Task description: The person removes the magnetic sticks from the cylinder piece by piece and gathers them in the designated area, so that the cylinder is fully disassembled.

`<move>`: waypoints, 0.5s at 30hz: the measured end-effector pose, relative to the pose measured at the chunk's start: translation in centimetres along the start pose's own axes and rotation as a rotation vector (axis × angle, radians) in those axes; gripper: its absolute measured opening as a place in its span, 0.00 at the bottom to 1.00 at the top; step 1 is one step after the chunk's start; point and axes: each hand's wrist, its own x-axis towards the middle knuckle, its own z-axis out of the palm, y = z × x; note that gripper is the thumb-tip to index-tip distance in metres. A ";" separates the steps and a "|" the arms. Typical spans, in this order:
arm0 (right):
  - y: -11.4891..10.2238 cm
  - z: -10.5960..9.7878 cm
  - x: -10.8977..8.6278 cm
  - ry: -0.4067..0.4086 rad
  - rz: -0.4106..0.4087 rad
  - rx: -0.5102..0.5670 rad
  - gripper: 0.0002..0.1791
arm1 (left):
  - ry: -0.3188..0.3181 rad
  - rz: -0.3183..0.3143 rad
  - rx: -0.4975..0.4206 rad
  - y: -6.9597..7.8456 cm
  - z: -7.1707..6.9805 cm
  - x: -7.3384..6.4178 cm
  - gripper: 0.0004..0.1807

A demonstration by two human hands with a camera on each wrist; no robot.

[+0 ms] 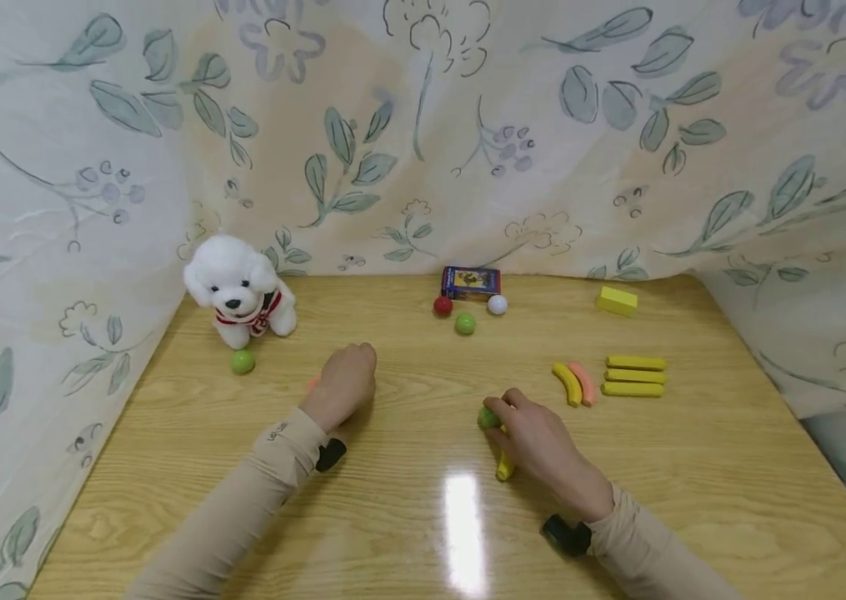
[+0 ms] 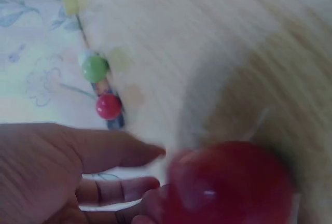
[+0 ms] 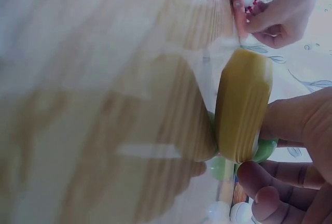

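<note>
My left hand (image 1: 343, 383) is at the left middle of the table, its fingertips on a small pink curved piece (image 3: 239, 16) that it seems to pinch. Beside that piece is a red ball (image 2: 233, 182), large and blurred in the left wrist view; my hand hides it in the head view. The right hand (image 1: 543, 437) holds a green ball (image 1: 487, 418) between thumb and fingers, low over the table. Close under this hand lies a yellow banana-shaped piece (image 1: 504, 467), partly hidden by the fingers; in the right wrist view the yellow piece covers much of the ball.
A white toy dog (image 1: 235, 287) sits back left with a green ball (image 1: 242, 362) before it. Red, green and white balls lie near a blue box (image 1: 471, 282). To the right are yellow and pink curved pieces (image 1: 574, 385), three yellow sticks (image 1: 634, 376) and a yellow block (image 1: 618, 301).
</note>
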 end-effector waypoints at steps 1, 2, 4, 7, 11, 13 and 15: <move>0.0 0.0 0.0 -0.002 -0.001 0.001 0.21 | 0.047 0.016 -0.130 -0.2 0.0 0.3 0.07; 0.0 0.0 0.0 -0.003 -0.003 0.003 0.21 | 0.043 0.033 -0.137 -0.3 0.1 0.5 0.07; -0.1 0.0 0.0 -0.001 -0.007 0.004 0.21 | 0.014 0.041 -0.160 -0.4 0.1 0.8 0.06; -0.1 -0.1 0.0 0.007 -0.012 0.003 0.21 | 0.015 0.051 -0.162 -0.3 0.2 1.0 0.06; -0.1 0.0 0.0 0.003 -0.014 -0.006 0.21 | 0.035 0.043 -0.156 -0.3 0.4 1.2 0.08; -0.1 0.0 0.0 0.000 -0.014 -0.012 0.21 | 0.041 0.041 -0.153 -0.3 0.4 1.2 0.09; -0.1 0.0 0.0 -0.004 -0.011 -0.014 0.21 | 0.037 0.034 -0.168 -0.3 0.4 1.3 0.09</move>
